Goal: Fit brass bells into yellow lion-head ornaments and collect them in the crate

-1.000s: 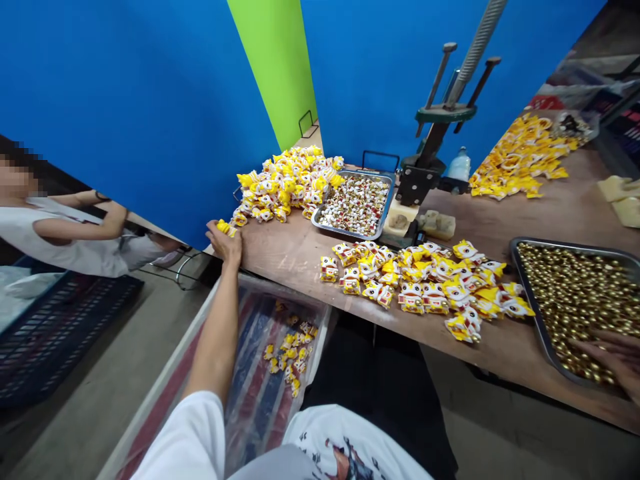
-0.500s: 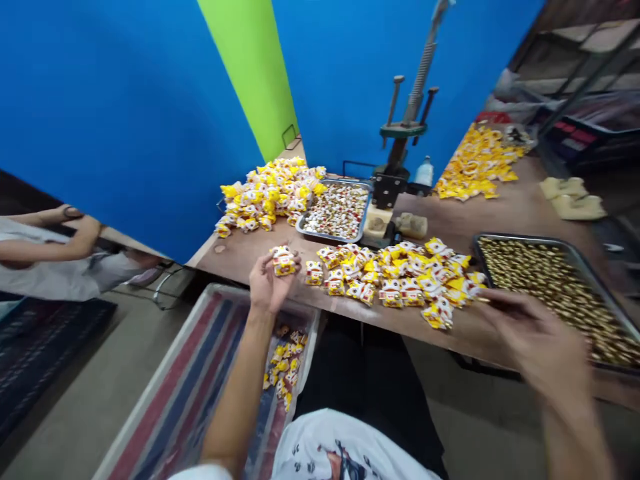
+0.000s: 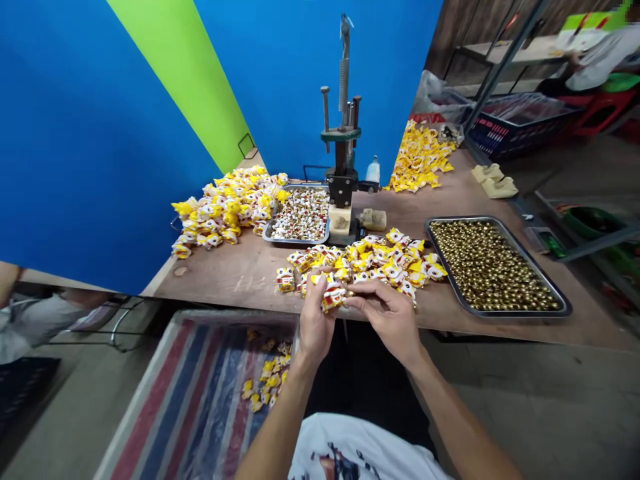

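Note:
My left hand (image 3: 319, 327) holds a small yellow-and-white animal-head figurine (image 3: 332, 293) with a red mouth, over the table's front edge. My right hand (image 3: 390, 317) is closed in a pinch at the figurine's right side. A tiny gold bead (image 3: 349, 293) shows at its fingertips, mostly covered. Just behind both hands, a spread of similar figurines (image 3: 395, 260) lies on the table. To the right stands a metal tray (image 3: 565, 308) full of shiny gold beads (image 3: 490, 267).
A hand press (image 3: 341, 133) stands at the back, beside a tray of small white-and-red pieces (image 3: 300, 213). Figurines are heaped (image 3: 230, 207) at left, yellow parts (image 3: 423, 157) at back right. A striped-lined bin (image 3: 200, 400) sits below the table. Other people appear at both edges.
My right hand has come from beside the bead tray to the figurine in my left hand. The view has turned to the right.

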The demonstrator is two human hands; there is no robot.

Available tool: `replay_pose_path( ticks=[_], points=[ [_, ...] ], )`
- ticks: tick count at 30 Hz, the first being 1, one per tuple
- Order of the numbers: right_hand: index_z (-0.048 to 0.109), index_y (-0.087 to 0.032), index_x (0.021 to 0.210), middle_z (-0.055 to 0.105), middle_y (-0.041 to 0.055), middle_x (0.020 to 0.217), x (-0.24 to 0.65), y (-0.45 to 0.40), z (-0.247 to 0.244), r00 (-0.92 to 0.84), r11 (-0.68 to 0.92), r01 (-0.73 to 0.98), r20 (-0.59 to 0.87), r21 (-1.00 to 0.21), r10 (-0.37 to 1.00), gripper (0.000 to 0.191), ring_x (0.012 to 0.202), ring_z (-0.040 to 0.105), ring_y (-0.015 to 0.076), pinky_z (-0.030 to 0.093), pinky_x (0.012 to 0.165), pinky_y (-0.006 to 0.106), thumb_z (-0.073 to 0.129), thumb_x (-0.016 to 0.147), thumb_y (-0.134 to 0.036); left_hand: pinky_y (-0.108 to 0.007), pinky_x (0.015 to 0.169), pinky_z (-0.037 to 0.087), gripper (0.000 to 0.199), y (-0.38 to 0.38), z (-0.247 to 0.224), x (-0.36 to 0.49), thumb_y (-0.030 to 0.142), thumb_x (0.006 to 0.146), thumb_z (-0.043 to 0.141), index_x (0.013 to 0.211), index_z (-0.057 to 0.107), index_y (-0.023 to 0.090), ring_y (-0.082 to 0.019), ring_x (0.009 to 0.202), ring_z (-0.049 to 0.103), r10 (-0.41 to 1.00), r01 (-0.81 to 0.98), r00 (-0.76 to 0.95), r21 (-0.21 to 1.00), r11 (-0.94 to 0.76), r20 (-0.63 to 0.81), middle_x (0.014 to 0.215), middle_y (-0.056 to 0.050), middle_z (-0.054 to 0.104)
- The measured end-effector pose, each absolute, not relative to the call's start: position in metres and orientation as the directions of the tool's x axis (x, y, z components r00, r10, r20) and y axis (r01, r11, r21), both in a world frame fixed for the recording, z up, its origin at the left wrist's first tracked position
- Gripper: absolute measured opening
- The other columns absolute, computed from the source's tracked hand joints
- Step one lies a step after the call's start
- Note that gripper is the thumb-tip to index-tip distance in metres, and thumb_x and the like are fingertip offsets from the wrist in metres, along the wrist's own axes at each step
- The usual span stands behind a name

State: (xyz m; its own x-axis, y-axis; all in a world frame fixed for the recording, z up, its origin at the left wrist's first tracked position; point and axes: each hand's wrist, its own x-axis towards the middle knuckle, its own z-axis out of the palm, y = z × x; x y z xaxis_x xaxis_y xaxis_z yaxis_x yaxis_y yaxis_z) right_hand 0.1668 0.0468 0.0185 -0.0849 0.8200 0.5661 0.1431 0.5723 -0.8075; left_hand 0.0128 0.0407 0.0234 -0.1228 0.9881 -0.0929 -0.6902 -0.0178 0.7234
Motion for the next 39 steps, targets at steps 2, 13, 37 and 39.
replay_pose_path(
  ticks=[2,13,37,39],
  points=[
    [0.086,-0.029,0.124,0.086,0.0049,0.113,0.168,0.046,0.016,-0.109,0.64,0.187,0.632,-0.745,0.767,0.021,0.107,0.082,0.0233,0.068,0.096,0.038,0.079,0.106,-0.022,-0.022,0.078,0.061,0.04,0.039,0.023,0.014,0.044,0.097,0.083,0.131,0.072,0.026,-0.015,0.094,0.073,0.988,-0.696,-0.117,0.718,-0.011,-0.098,0.11,-0.003,0.074],
    [0.076,-0.033,0.148,0.082,0.0055,0.129,0.171,0.036,0.002,-0.15,0.68,0.344,0.677,-0.647,0.72,0.043,0.12,0.079,0.0211,0.065,0.109,0.037,0.067,0.112,-0.012,-0.022,0.077,0.06,0.045,0.035,0.016,0.024,0.047,0.099,0.082,0.138,0.07,0.027,-0.016,0.093,0.072,0.983,-0.693,-0.137,0.721,-0.009,-0.12,0.112,-0.004,0.074],
    [0.075,-0.029,0.141,0.081,0.0097,0.112,0.184,0.025,-0.001,-0.114,0.764,0.436,0.813,-0.476,0.571,0.028,0.099,0.081,0.025,0.068,0.086,0.04,0.069,0.113,-0.028,-0.026,0.077,0.059,0.044,0.015,0.015,0.04,0.048,0.104,0.077,0.142,0.065,0.032,-0.018,0.09,0.068,0.996,-0.704,0.067,0.704,0.093,-0.065,0.11,-0.005,0.07],
    [0.072,-0.028,0.139,0.081,0.0106,0.112,0.18,0.021,-0.004,-0.112,0.762,0.447,0.815,-0.469,0.568,0.026,0.101,0.081,0.0268,0.069,0.086,0.042,0.063,0.115,-0.028,-0.028,0.072,0.057,0.043,0.012,0.013,0.036,0.048,0.104,0.076,0.142,0.065,0.031,-0.019,0.085,0.066,0.995,-0.69,0.086,0.718,0.096,-0.05,0.103,-0.006,0.069]
  ],
)
